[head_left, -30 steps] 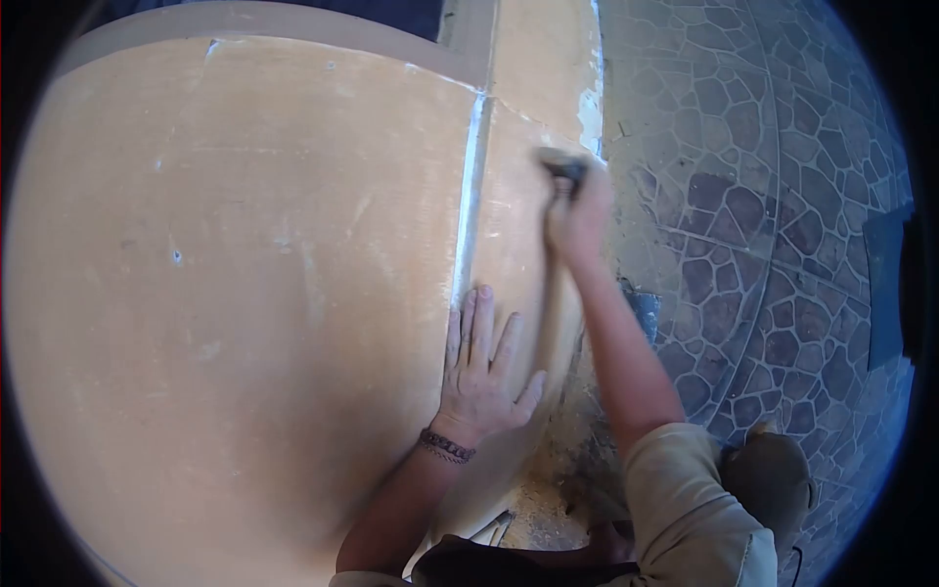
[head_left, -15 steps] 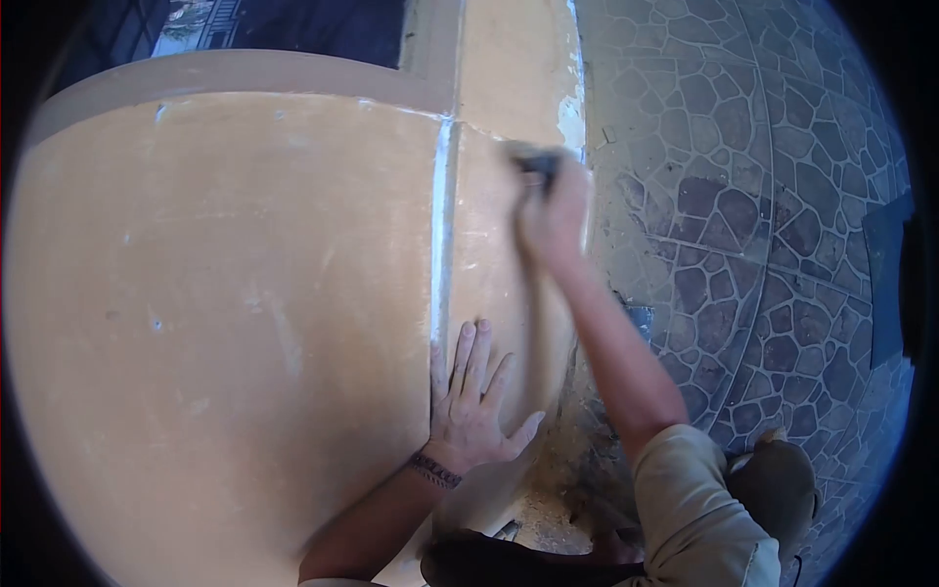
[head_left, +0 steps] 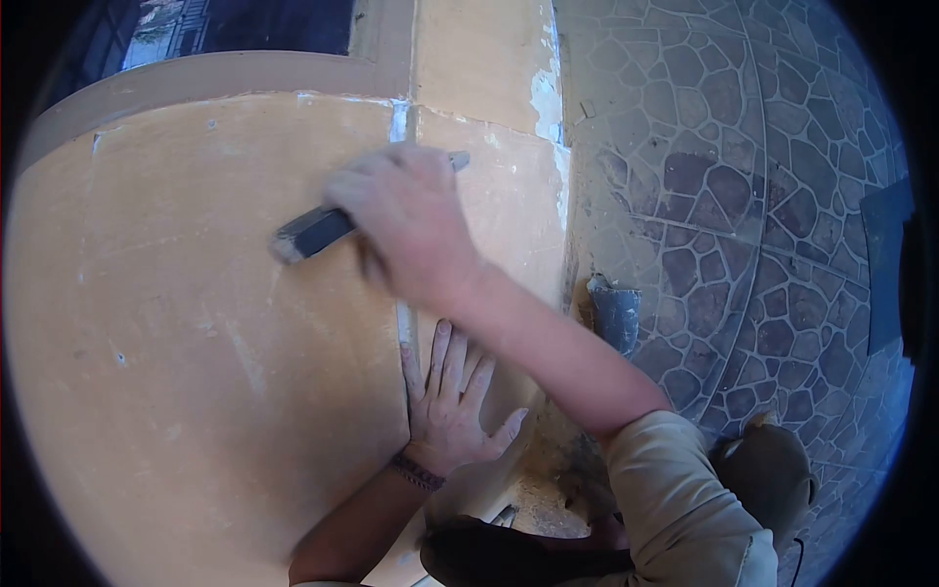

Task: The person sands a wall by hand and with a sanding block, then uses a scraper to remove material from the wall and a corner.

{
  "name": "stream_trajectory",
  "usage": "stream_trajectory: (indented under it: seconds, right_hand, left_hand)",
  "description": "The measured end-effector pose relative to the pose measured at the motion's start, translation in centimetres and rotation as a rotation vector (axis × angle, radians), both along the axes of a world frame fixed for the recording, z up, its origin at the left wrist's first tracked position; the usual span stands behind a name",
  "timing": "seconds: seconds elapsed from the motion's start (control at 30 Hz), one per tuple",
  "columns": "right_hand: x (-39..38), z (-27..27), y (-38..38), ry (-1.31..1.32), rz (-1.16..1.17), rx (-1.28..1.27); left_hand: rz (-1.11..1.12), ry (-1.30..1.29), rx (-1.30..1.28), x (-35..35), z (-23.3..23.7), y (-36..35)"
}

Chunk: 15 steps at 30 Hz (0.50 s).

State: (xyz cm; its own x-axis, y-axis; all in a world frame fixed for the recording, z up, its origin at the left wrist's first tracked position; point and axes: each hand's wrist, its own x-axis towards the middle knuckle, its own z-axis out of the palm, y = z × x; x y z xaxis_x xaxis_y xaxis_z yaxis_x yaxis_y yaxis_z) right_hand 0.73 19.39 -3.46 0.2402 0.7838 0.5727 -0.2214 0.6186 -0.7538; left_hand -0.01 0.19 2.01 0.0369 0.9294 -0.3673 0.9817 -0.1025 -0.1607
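Note:
My right hand [head_left: 416,225] is wrapped round a dark, block-like tool [head_left: 321,233] with a pale worn end, held against or just over the tan wall [head_left: 215,323]. The hand is slightly blurred, and a small grey tip of something sticks out by its knuckles. Below it, my left hand [head_left: 452,416] lies flat on the wall with fingers spread, beside the vertical groove. It holds nothing, and a dark bracelet is round its wrist. A whitish strip [head_left: 399,122] shows at the top of the groove.
A window frame [head_left: 225,73] runs along the upper left. Peeling paint marks the wall's right edge. On the stone-patterned floor [head_left: 704,196] at the right lie a grey curved piece [head_left: 615,313] and a dark flat panel [head_left: 885,269]. Dirt lies near my feet.
My right hand has swung left and slightly down with the tool, from the wall's right edge across the groove. The view has shifted a little; my left hand stays pressed on the wall.

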Motion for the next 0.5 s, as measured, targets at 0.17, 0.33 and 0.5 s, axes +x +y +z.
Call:
stream_trajectory:
  seconds: [0.17, 0.33, 0.5]
  right_hand:
    - [1.7, -8.1, 4.1, 0.116, 0.143, -0.515]
    - [1.2, -6.2, 2.1, -0.072, -0.029, -0.234]
    - [0.5, -13.2, 3.6, -0.149, -0.149, -0.568]
  left_hand:
    - [-0.020, 0.009, 0.021, -0.1, 0.2, 0.0]
    - [-0.046, 0.008, 0.033, -0.1, 0.1, -0.2]
    - [-0.023, -0.001, 0.051, -0.1, 0.1, -0.2]
